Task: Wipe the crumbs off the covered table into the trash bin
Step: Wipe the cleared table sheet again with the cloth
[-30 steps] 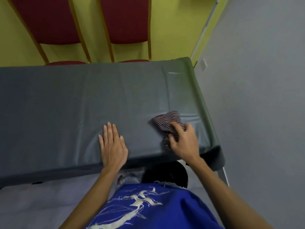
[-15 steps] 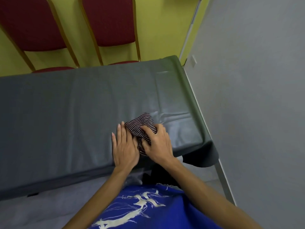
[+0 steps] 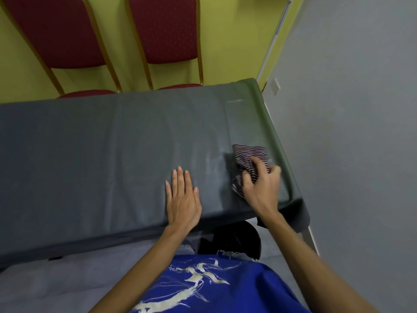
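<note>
Two hands, one striped cloth (image 3: 250, 161): the right hand (image 3: 261, 188) grips it, swept back rightward; the left hand (image 3: 181, 198) (flat, open) stays on the surface (image 3: 90, 154).

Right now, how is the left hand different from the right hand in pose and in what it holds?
The left hand lies flat and open on the grey table cover, fingers straight; the right hand is curled. The left hand holds nothing; the right hand grips a striped cloth. The left hand sits nearer the middle; the right hand is close to the table's right edge. Both rest near the table's front edge.
</note>
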Available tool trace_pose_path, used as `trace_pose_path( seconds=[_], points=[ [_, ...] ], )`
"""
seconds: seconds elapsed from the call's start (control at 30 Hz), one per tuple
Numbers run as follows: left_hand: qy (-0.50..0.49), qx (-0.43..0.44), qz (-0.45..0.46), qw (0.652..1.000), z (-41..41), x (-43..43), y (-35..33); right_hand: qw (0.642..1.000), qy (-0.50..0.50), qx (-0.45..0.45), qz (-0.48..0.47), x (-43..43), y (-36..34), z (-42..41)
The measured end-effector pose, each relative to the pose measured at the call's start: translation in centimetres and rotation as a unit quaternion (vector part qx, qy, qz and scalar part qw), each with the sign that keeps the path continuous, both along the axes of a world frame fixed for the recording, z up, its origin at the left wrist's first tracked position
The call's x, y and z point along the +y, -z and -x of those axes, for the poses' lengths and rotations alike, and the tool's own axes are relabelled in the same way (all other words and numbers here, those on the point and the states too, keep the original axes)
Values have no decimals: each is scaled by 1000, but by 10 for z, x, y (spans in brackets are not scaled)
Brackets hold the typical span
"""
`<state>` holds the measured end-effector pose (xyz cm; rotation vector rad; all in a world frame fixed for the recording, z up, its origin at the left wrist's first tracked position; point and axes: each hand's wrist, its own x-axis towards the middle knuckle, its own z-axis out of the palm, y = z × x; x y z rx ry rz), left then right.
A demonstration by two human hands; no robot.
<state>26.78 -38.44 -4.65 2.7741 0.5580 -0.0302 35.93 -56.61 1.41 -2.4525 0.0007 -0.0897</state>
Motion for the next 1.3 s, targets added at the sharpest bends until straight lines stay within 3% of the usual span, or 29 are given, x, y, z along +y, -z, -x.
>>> trace_pose_path(
  seconds=[0.1,0.27,0.57,0.7,0.87,1.0,1.1,1.2,1.3],
  points=[
    [-26,-21,14,999,-3,7,-6,998,-64,-14,-18,45,-4,19],
    [-33,-9,4,999,-3,22,-1,985,-150,-11,83,78,12,38],
    [-29,27,8,999,4,23,-1,980,-148,31,131,77,14,39],
    [-39,21,71,996,-5,23,-15,980,-135,99,108,75,8,37],
    [-80,-72,158,982,-29,42,-48,977,-167,130,16,80,-11,25],
    [-125,-43,275,952,-45,72,-78,935,-333,123,21,88,-30,5],
    [-158,9,402,902,-42,96,-85,898,-412,147,42,105,-42,-10],
    [-171,22,395,902,-26,111,-75,875,-445,164,100,116,-43,-21],
    [-198,55,331,921,-9,109,-71,868,-451,111,176,124,-31,-19]
  ],
)
